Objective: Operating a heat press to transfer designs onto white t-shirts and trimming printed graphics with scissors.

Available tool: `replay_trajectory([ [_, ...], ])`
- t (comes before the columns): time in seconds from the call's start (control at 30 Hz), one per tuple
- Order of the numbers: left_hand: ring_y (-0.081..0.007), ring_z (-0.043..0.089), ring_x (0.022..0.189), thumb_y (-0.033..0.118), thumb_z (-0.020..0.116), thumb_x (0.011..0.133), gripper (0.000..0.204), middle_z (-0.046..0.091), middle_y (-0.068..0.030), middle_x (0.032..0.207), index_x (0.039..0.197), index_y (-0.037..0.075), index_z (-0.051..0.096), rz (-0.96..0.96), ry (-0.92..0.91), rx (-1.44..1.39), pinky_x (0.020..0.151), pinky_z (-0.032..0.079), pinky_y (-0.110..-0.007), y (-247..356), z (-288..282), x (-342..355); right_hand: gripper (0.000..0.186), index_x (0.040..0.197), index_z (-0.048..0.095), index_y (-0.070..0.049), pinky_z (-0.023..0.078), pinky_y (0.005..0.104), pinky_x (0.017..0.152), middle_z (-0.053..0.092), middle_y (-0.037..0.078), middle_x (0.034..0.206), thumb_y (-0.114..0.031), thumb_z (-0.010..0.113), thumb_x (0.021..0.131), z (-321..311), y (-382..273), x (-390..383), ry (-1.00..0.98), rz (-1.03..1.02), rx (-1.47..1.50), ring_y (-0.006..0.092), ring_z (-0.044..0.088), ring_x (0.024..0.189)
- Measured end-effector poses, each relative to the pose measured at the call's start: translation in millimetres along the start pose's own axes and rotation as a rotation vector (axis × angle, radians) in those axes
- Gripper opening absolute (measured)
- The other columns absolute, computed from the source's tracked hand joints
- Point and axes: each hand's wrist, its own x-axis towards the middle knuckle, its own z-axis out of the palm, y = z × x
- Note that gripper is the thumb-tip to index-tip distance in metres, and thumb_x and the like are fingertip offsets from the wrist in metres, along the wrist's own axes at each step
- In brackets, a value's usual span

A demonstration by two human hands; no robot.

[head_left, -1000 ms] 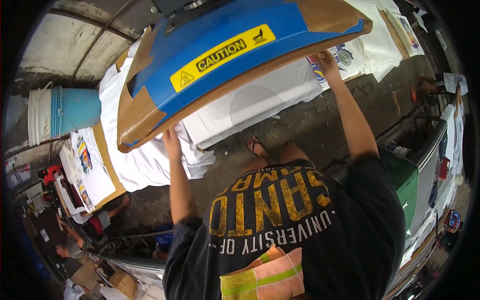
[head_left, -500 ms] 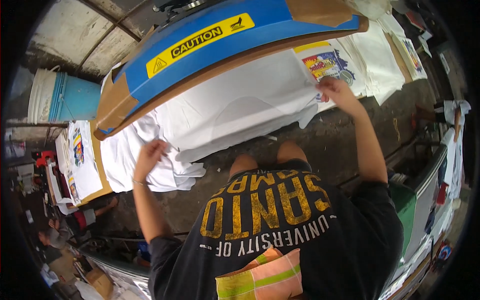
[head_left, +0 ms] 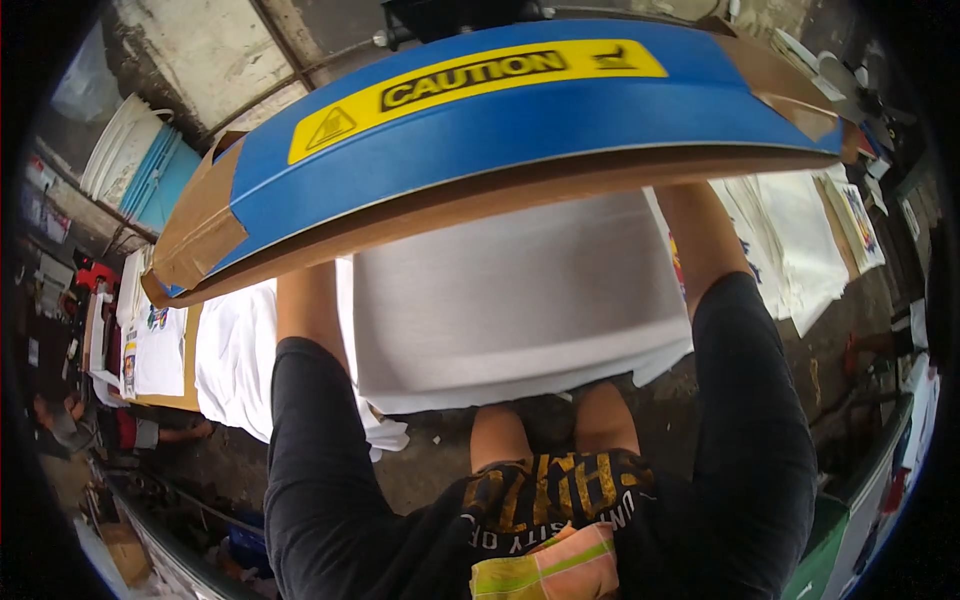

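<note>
Currently, left hand: hidden from me behind the blue panel (head_left: pixel 430 165); only the left forearm (head_left: pixel 308 310) shows, so I cannot tell whether the fingers are spread or pinching anything.
Right hand: covered by the same panel, with the right forearm (head_left: pixel 700 235) running up to its edge; I cannot make out its grip either.
White cloth: spread mostly flat between the two forearms, its front edge drooping and its far part lost to me under the panel; the white cloth (head_left: pixel 520 300) is what I see nearest both hands.
Blue panel: broad and slightly tilted, its left end lower in my view, with brown covering (head_left: pixel 200 230) at the corners and a yellow warning label (head_left: pixel 478 95) across the front.
Left of the cloth: a loose white fabric pile (head_left: pixel 235 350), then a tan board (head_left: pixel 190 350) and printed white shirts (head_left: pixel 160 365).
Right of the cloth: more white garments (head_left: pixel 785 235), layered and hanging over an edge.
Wearer: dark shirt (head_left: pixel 310 430), with a checked cloth (head_left: pixel 550 575) at the chest; bare legs (head_left: pixel 500 435) just below the cloth's front edge.
Farther out: a whitish bucket (head_left: pixel 122 155) beside a blue one (head_left: pixel 160 190) at upper left, another person (head_left: pixel 65 420) at the left rim, and dark floor (head_left: pixel 440 440) below.
</note>
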Motion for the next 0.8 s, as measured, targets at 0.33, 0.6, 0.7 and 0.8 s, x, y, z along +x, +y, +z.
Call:
replay_trajectory([
  [0.33,-0.0153,0.056,0.078,0.037,0.045,0.096,0.037,0.059,-0.0094,0.091,0.109,0.003,0.051,-0.013,0.046,-0.188,0.064,0.045,-0.025,-43,-15,-36,0.036,0.121,0.053,-0.005,0.048,0.0284,0.071,0.062,0.011,0.111,-0.03,0.051,0.095,-21,34,-65,0.0,0.148,0.009,0.0155,0.061,0.092],
  [0.6,-0.0179,0.057,0.087,0.04,0.043,0.096,0.042,0.059,-0.0118,0.099,0.116,0.003,0.049,-0.1,0.014,-0.343,0.07,0.047,-0.027,-84,-48,-44,0.039,0.123,0.052,-0.005,0.049,0.0289,0.073,0.061,0.01,0.113,-0.032,0.049,0.095,-58,2,4,0.082,0.319,0.018,0.0156,0.06,0.095],
  [0.7,-0.0188,0.057,0.09,0.041,0.043,0.096,0.045,0.059,-0.0127,0.102,0.118,0.003,0.048,-0.133,0.05,-0.382,0.072,0.048,-0.027,-95,-59,-51,0.04,0.124,0.051,-0.005,0.049,0.0291,0.074,0.061,0.01,0.114,-0.033,0.049,0.095,-21,28,-75,0.069,0.397,0.042,0.0156,0.06,0.096],
  [0.8,-0.0198,0.058,0.093,0.043,0.042,0.096,0.047,0.058,-0.0136,0.105,0.121,0.003,0.047,-0.19,0.013,-0.433,0.074,0.048,-0.028,-103,-43,-17,0.041,0.125,0.051,-0.005,0.049,0.0293,0.075,0.06,0.01,0.115,-0.034,0.048,0.096,-6,20,-84,0.133,0.471,0.056,0.0157,0.06,0.097],
])
